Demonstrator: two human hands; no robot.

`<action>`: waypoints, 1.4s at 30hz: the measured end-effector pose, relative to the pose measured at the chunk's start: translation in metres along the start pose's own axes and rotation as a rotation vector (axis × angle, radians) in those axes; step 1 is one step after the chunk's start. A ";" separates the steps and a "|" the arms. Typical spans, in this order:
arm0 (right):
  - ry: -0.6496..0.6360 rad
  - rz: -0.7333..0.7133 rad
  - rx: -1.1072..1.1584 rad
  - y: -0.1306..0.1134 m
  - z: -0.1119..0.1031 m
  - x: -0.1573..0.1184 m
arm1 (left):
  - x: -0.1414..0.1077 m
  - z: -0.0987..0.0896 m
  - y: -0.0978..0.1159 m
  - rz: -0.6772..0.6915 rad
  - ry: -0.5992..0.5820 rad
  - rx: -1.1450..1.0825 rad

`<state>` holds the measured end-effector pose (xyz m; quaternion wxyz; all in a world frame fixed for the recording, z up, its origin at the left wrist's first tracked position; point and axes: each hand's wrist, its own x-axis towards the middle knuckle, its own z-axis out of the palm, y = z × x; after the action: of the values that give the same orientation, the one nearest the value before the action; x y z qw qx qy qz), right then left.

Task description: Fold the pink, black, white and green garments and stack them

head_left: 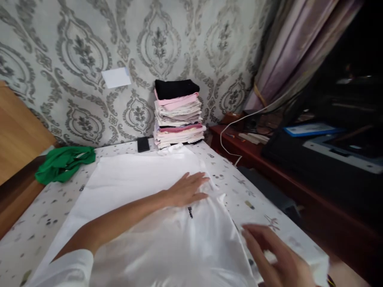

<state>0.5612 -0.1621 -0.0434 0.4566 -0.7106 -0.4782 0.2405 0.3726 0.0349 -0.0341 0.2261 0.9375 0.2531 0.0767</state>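
A white garment [128,175] with small dark lettering lies spread over the patterned sheet. My left hand [187,189] rests flat on it, fingers spread, just above the lettering. At the lower right, my right hand [277,255] is beside the garment's right edge, thumb and forefinger curved toward each other; motion blurs it, and whether its fingertips pinch the fabric cannot be made out. Beyond the garment stands a tall stack of folded clothes [178,115] with a black piece on top.
Green cloth [66,163] lies at the left by a wooden board [22,135]. A black phone-like object [143,144] sits left of the stack. On the right are a dark red desk [254,149], a white cable [223,137] and a blue-edged item [311,129].
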 end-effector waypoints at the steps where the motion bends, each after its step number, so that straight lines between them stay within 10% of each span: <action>1: -0.069 -0.138 -0.048 -0.015 0.010 0.021 | -0.015 -0.006 -0.012 -0.078 0.000 0.012; 5: -0.322 -0.508 -0.229 -0.071 0.071 0.121 | -0.076 -0.029 -0.073 -0.340 0.055 0.139; 10: -0.350 -0.481 -0.701 -0.101 0.152 0.234 | -0.145 -0.061 -0.158 -0.603 0.273 0.315; 19: -0.332 -0.461 -0.779 -0.111 0.216 0.298 | -0.225 -0.131 -0.249 -0.958 0.519 0.447; 24: -0.256 -0.405 -0.562 -0.133 0.218 0.317 | -0.185 -0.132 -0.229 -0.749 0.559 0.264; 30: -0.199 -0.342 -0.214 -0.163 0.218 0.333 | -0.087 -0.070 -0.146 -0.068 0.187 0.089; 42: -0.217 -0.207 0.293 -0.141 0.225 0.321 | 0.024 -0.055 -0.177 -0.263 0.141 0.289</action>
<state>0.4585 0.2385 0.0059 0.5230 -0.5536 -0.5551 0.3345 0.3011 0.2051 -0.0663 0.0792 0.9113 0.3970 0.0747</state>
